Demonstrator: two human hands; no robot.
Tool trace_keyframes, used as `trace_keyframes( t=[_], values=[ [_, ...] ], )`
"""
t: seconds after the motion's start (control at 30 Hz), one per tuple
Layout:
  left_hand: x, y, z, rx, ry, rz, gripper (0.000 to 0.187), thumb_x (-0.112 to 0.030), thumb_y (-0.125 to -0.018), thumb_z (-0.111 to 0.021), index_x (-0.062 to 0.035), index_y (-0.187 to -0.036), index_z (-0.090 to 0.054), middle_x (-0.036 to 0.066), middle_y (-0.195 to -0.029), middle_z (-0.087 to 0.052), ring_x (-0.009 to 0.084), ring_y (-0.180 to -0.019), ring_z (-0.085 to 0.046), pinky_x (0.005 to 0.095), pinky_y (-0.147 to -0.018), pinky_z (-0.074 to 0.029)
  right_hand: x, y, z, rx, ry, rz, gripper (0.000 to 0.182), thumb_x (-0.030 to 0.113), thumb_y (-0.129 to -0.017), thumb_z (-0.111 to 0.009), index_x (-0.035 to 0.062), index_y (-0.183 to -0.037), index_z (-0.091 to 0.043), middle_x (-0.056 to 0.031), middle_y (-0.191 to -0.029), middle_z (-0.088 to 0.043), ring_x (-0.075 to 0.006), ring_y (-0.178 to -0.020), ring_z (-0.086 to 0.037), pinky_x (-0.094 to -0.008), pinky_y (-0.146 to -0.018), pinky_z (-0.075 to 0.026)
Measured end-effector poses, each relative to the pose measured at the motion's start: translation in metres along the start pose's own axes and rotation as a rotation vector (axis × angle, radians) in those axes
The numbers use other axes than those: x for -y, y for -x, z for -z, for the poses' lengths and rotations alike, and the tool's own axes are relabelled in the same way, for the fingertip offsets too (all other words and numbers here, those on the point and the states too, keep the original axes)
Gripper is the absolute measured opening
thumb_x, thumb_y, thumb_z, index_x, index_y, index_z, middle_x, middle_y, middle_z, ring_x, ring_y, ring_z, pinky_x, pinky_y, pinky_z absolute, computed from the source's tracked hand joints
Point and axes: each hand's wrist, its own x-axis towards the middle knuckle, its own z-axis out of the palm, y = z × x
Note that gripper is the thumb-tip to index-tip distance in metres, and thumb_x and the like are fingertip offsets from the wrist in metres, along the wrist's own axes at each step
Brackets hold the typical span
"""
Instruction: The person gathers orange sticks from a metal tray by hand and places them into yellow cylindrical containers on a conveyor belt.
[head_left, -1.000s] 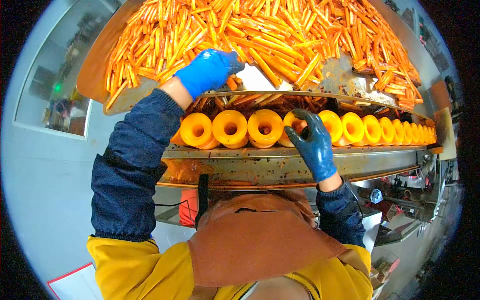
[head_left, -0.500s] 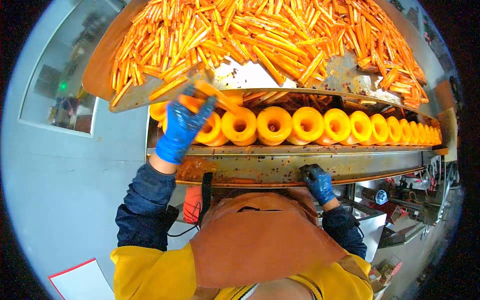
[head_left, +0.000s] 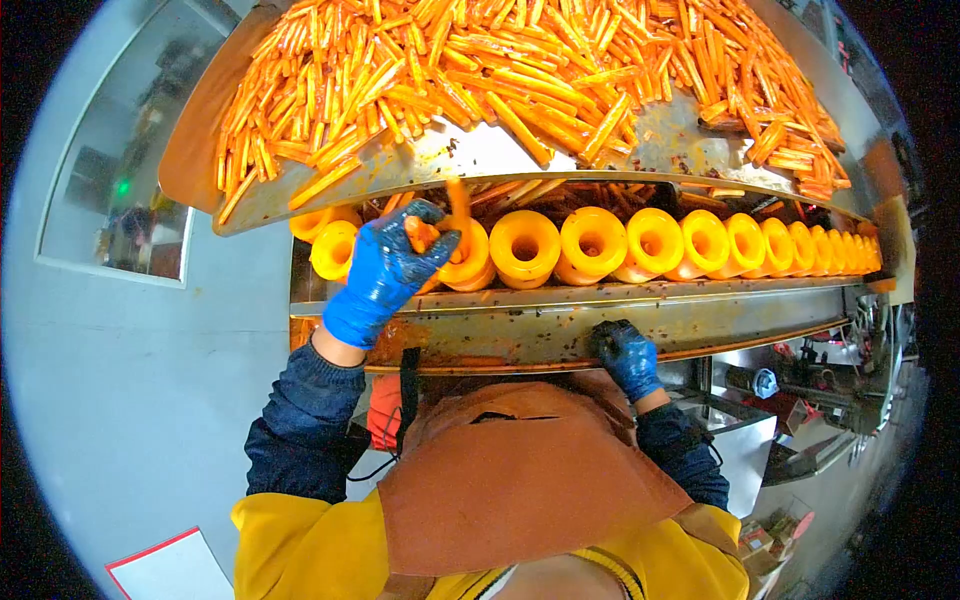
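One short orange stick is what we hold in our left hand in the bright blue glove. The gloved fingers are closed around it, with the thumb below and the other fingers curled over the top, so only a small orange part shows between them. A second thin orange stick stands almost upright at 1 o'clock from these fingers; we cannot tell if it is held or only leaning. The hand is just in front of the row of yellow-orange funnel-shaped cups, near the third cup from the left.

We judge that the stick may slip, because glove and metal look wet and oily, and it could fall on the stained metal ledge at 6 o'clock from the hand. It could also enter a cup crooked. The big heap of orange sticks on the steel tray lies at 12 o'clock, close to the tray edge.

Our right hand in the dark blue glove rests with bent fingers on the lower rail, gripping nothing that we can see.
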Motion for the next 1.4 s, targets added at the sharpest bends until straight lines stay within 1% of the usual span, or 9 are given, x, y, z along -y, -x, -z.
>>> trace_keyframes(
  t=[0.1, 0.3, 0.47, 0.67, 0.77, 0.83, 1.1, 1.17, 1.4],
  values=[
    [-0.014, -0.006, -0.001, -0.028, 0.048, -0.007, 0.025, -0.018, -0.073, -0.076, -0.0049, -0.090, -0.064, 0.013, -0.079, -0.065, 0.0284, -0.070, -0.064, 0.0338, -0.064, -0.052, 0.016, -0.005, 0.014, -0.069, -0.062, 0.001, 0.021, 0.010, -0.075, -0.065, 0.0111, -0.096, -0.068, -0.0109, -0.091, -0.066, -0.0304, -0.080, -0.063, -0.0375, -0.068, -0.052],
    [-0.031, -0.016, 0.004, 0.025, -0.166, -0.133, 0.023, -0.017, -0.072, -0.077, -0.0070, -0.088, -0.064, 0.011, -0.078, -0.065, 0.0281, -0.070, -0.064, 0.0349, -0.065, -0.052, 0.097, -0.065, 0.079, -0.237, -0.278, 0.218, 0.018, 0.011, -0.078, -0.067, 0.0080, -0.096, -0.067, -0.0123, -0.093, -0.066, -0.0306, -0.081, -0.064, -0.0384, -0.069, -0.052],
    [-0.061, -0.019, -0.022, -0.019, 0.275, -0.064, 0.023, -0.013, -0.074, -0.076, -0.0039, -0.091, -0.064, 0.009, -0.084, -0.066, 0.0211, -0.077, -0.063, 0.0308, -0.072, -0.051, 0.112, -0.093, 0.086, -0.357, -0.460, 0.279, 0.020, 0.001, -0.076, -0.068, 0.0073, -0.096, -0.068, -0.0119, -0.087, -0.067, -0.0291, -0.076, -0.065, -0.0346, -0.066, -0.051],
    [-0.056, -0.039, -0.082, 0.150, 0.402, -0.137, 0.028, -0.013, -0.077, -0.074, -0.0025, -0.102, -0.065, 0.008, -0.092, -0.068, 0.0124, -0.081, -0.061, 0.0267, -0.076, -0.050, 0.089, -0.057, 0.058, -0.034, -0.283, 0.268, 0.019, 0.015, -0.079, -0.066, 0.0114, -0.098, -0.068, -0.0126, -0.092, -0.066, -0.0324, -0.081, -0.063, -0.0397, -0.069, -0.053],
    [-0.045, -0.041, -0.054, 0.099, 0.530, 0.009, 0.028, -0.017, -0.077, -0.073, -0.0019, -0.098, -0.064, 0.008, -0.079, -0.065, 0.0129, -0.069, -0.057, 0.0280, -0.068, -0.049, 0.074, -0.039, 0.061, -0.093, -0.320, 0.186, 0.019, 0.014, -0.078, -0.066, 0.0107, -0.097, -0.067, -0.0135, -0.094, -0.066, -0.0337, -0.084, -0.063, -0.0403, -0.072, -0.052],
    [-0.023, -0.036, -0.023, 0.166, 0.201, 0.171, 0.032, -0.021, -0.075, -0.075, -0.0022, -0.099, -0.064, 0.008, -0.083, -0.066, 0.0149, -0.074, -0.060, 0.0298, -0.069, -0.049, 0.047, -0.026, 0.047, -0.107, -0.292, 0.155, 0.019, 0.014, -0.078, -0.066, 0.0101, -0.097, -0.067, -0.0141, -0.096, -0.065, -0.0345, -0.087, -0.063, -0.0405, -0.074, -0.052],
    [0.032, -0.039, 0.000, 0.424, 0.200, 0.069, 0.039, -0.020, -0.079, -0.072, -0.0068, -0.113, -0.060, 0.011, -0.108, -0.065, 0.0217, -0.099, -0.062, 0.0337, -0.088, -0.048, 0.005, -0.006, 0.011, -0.110, -0.155, 0.032, 0.020, 0.018, -0.078, -0.064, 0.0137, -0.097, -0.067, -0.0108, -0.092, -0.065, -0.0311, -0.079, -0.063, -0.0393, -0.067, -0.052],
    [0.004, -0.077, -0.002, 0.345, -0.082, -0.014, 0.042, -0.018, -0.081, -0.068, -0.0084, -0.120, -0.057, 0.011, -0.118, -0.061, 0.0237, -0.108, -0.058, 0.0365, -0.091, -0.047, -0.006, 0.001, 0.001, -0.008, -0.067, -0.043, 0.021, 0.019, -0.077, -0.063, 0.0156, -0.098, -0.067, -0.0097, -0.092, -0.065, -0.0309, -0.079, -0.063, -0.0394, -0.066, -0.052],
    [-0.017, -0.175, -0.106, 0.239, -0.532, -0.944, 0.043, -0.016, -0.078, -0.057, -0.0138, -0.120, -0.058, 0.013, -0.115, -0.061, 0.0328, -0.098, -0.061, 0.0417, -0.085, -0.050, -0.009, -0.003, -0.005, -0.023, -0.010, -0.040, 0.022, 0.022, -0.079, -0.061, 0.0166, -0.100, -0.066, -0.0101, -0.095, -0.065, -0.0308, -0.081, -0.063, -0.0404, -0.066, -0.052]
  ],
)
